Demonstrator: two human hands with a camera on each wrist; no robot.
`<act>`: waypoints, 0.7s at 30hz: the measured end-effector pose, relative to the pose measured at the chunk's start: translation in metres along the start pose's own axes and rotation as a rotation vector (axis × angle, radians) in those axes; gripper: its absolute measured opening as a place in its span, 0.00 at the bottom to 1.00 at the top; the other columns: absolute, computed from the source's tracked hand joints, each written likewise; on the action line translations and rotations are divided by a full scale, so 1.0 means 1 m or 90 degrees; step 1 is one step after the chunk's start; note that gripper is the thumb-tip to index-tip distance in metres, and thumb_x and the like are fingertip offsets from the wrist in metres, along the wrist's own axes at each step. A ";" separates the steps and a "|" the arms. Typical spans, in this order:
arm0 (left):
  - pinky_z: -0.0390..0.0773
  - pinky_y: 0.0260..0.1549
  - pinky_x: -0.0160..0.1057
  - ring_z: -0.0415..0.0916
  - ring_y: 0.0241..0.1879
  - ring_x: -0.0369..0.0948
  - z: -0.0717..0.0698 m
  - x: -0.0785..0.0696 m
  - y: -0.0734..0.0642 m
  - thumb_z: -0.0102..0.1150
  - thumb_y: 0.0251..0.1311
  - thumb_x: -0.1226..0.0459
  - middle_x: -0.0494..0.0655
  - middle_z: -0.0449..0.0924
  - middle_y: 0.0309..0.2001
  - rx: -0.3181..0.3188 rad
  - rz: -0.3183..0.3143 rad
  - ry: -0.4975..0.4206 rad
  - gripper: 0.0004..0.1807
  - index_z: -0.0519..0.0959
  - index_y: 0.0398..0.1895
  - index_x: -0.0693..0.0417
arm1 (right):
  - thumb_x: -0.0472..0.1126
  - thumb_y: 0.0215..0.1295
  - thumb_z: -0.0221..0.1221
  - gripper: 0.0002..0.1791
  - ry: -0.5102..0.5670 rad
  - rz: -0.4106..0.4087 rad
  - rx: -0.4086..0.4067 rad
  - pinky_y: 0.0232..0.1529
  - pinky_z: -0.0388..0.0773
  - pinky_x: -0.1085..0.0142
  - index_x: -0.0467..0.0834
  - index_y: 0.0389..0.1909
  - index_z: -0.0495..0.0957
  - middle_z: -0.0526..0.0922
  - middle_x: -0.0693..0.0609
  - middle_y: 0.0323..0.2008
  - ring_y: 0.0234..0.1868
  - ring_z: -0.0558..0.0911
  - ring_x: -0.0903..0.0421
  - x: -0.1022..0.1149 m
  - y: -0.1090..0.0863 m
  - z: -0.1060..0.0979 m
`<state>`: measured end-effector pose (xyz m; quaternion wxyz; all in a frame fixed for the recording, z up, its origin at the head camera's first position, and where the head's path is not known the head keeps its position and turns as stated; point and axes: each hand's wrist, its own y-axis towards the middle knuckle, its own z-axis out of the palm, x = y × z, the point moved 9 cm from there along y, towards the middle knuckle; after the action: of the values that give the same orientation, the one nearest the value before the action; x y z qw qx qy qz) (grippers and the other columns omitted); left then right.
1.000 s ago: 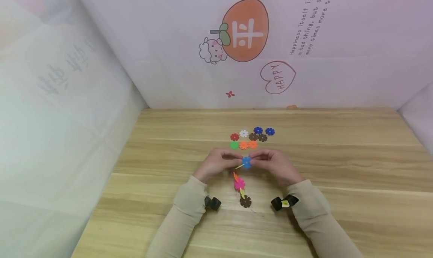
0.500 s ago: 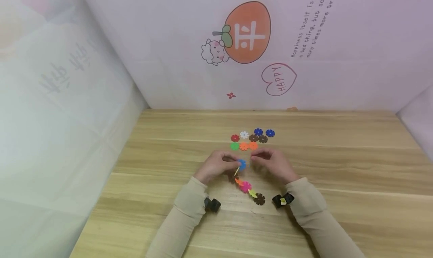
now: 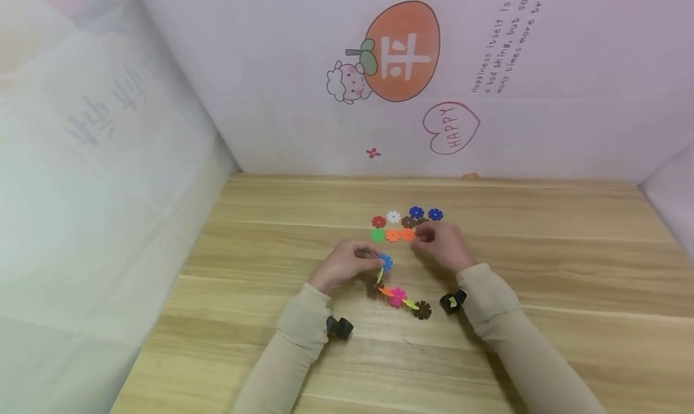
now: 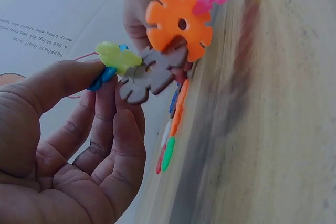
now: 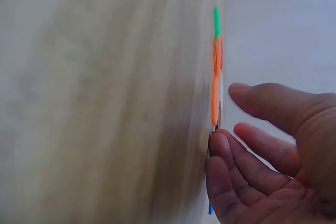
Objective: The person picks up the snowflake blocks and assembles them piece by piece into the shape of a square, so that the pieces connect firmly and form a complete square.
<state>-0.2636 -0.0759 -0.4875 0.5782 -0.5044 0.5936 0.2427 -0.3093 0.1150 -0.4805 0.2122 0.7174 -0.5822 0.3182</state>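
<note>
My left hand [image 3: 343,264] pinches a light blue notched plastic disc [image 3: 387,261] between thumb and fingers. Slotted onto it is a chain: a yellow-green disc [image 4: 116,57], a brown disc [image 4: 153,72], an orange disc [image 4: 181,23], a pink disc [image 3: 398,297], another yellow disc [image 3: 411,304] and a dark brown end disc [image 3: 422,310]. In the right wrist view, my right hand [image 5: 268,150] has thumb and fingers apart and holds nothing. Its fingertips are beside two loose orange discs [image 3: 406,234] and partly cover a brown one in the head view.
Loose discs lie flat beyond my hands on the wooden table [image 3: 260,233]: green [image 3: 378,235], red [image 3: 378,222], white [image 3: 393,216], brown [image 3: 408,222] and two dark blue ones [image 3: 435,214]. A printed cloth [image 3: 303,137] hangs behind the table's far edge.
My right hand has let go of the light blue disc and moved forward and right to the loose discs. My left hand keeps its pinch; the chain's far end has swung right.
</note>
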 end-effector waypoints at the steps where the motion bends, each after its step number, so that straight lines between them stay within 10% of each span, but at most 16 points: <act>1: 0.81 0.47 0.41 0.82 0.42 0.41 0.000 -0.001 0.000 0.69 0.58 0.61 0.45 0.85 0.41 0.000 0.001 0.001 0.11 0.84 0.43 0.52 | 0.41 0.62 0.67 0.22 -0.008 -0.001 -0.002 0.52 0.81 0.51 0.34 0.54 0.78 0.84 0.38 0.48 0.48 0.83 0.44 0.001 0.002 0.000; 21: 0.83 0.46 0.39 0.82 0.39 0.40 0.003 0.000 0.000 0.67 0.59 0.65 0.49 0.85 0.41 0.027 -0.006 -0.053 0.11 0.82 0.45 0.57 | 0.38 0.60 0.67 0.18 -0.027 -0.037 0.007 0.48 0.81 0.53 0.36 0.51 0.81 0.85 0.40 0.44 0.44 0.82 0.47 0.008 0.011 0.009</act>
<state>-0.2628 -0.0736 -0.4886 0.6141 -0.4845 0.5716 0.2478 -0.3173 0.1004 -0.4824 0.2053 0.7418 -0.5636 0.3000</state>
